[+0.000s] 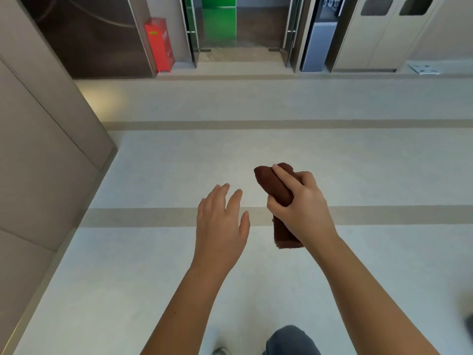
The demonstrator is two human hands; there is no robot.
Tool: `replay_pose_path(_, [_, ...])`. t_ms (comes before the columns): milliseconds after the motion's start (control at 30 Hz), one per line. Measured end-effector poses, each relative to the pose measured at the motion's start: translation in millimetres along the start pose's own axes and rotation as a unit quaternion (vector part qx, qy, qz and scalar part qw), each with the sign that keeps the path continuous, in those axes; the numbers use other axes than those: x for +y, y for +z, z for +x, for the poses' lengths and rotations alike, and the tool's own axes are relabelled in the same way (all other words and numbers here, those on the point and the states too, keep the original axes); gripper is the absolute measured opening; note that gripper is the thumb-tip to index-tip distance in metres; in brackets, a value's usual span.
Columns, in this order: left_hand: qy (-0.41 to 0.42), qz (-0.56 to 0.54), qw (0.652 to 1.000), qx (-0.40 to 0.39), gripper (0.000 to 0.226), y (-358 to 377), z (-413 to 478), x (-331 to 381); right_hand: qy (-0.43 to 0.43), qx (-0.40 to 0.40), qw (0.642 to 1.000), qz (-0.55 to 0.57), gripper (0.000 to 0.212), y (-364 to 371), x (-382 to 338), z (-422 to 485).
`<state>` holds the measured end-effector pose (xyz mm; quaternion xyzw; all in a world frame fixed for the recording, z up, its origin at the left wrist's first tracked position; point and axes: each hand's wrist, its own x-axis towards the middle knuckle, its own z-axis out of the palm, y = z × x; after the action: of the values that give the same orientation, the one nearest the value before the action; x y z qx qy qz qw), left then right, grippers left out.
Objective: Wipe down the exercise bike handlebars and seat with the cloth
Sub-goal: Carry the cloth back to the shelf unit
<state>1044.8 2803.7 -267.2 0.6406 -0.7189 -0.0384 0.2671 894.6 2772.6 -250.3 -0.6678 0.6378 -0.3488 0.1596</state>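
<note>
Cloth: a folded dark red cloth [277,193] is held in the air above the floor [153,252], one end hanging below the grip.
Right hand: the right hand [299,203] is clamped around the cloth's middle, a finger laid along its top.
Left hand: the left hand [221,221] is spread and empty, just beside the cloth, not touching it.
Bike: no bike is seen; wiping is judged not begun.
Risk: the hanging end may unfold and drag or slip if the grip is loosened.
Surroundings: a red box [158,44] and bins [384,34] are set against the far wall, well apart.
</note>
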Motion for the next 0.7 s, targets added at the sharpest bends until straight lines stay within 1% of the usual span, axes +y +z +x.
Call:
replay_pose_path(200, [0.045, -0.003, 0.998, -0.051, 0.042, 67, 118, 19, 0.036, 0.041, 0.998, 0.004, 0.056, 3, 63, 106])
replay_pose_path(400, [0.117, -0.003, 0.989, -0.092, 0.043, 140, 268, 82, 0.080, 0.109, 0.991, -0.011, 0.055, -37, 149, 234])
replay_pose_path(567, [0.135, -0.020, 0.985, -0.104, 0.044, 186, 372, 131, 0.096, 0.144, 0.985, -0.019, 0.054, -78, 203, 331])
replay_pose_path(700, [0.135, -0.029, 0.983, -0.122, 0.045, 221, 439, 144, 0.128, 0.133, 0.983, 0.017, 0.054, -84, 233, 399])
